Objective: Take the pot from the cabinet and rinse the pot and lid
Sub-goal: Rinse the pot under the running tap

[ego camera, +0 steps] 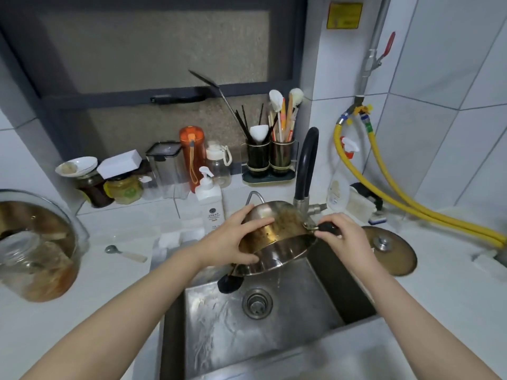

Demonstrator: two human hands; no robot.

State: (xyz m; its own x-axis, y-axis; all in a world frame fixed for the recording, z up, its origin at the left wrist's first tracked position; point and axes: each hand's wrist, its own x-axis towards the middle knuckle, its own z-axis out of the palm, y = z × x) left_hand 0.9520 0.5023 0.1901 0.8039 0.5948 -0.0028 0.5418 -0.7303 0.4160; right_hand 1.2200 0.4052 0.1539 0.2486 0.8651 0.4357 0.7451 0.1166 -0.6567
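Spanning the lower middle of the view, the rectangular stainless-steel sink [288, 325] is set under everything that drips, so that run-off goes to its round drain strainer [257, 303]. Above its back edge the round, shallow stainless-steel pot [277, 239] is held tilted, its open side turned down and towards the person and its browned underside turned up; this attitude appears chosen so that rinse water is emptied out, and a thin trickle can be made out falling from the low rim. The pot is kept close under the black curved faucet [307, 165], presumably for a short return to the stream. The round glass lid with a metal knob [389, 249] is laid flat on the white counter just right of the sink, probably parked until its own rinse. The left hand [233, 239] is spread over the pot's left wall, fingers across the base and thumb under the rim, steadying the tilt. The right hand [345, 237] is curled round the pot's black handle [327, 229], by which the angle is governed.
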